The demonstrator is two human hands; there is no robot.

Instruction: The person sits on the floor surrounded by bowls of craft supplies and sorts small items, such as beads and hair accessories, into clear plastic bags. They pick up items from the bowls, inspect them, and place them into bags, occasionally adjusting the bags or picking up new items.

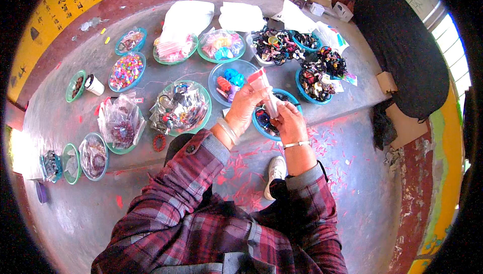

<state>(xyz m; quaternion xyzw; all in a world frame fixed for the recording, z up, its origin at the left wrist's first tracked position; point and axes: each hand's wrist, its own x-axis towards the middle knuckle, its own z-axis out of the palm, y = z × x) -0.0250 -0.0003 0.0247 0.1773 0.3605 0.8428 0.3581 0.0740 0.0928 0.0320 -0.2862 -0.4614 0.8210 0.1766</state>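
Note:
My left hand and my right hand come together in front of me, both closed on a small clear plastic bag with a red band at its upper end. The left fingers pinch its middle; the right fingers hold its lower part, and what it contains cannot be made out. Just beneath my hands is a blue basket of dark small items, partly covered by them. Beyond my left hand stands a clear bowl with blue, red and purple bundles.
Several baskets of beads, bagged trinkets and hair ties cover the grey ledge. A red bead bracelet lies near the ledge's edge. White bags rest along the back. Red scraps litter the floor around my shoe. A black oval board leans at right.

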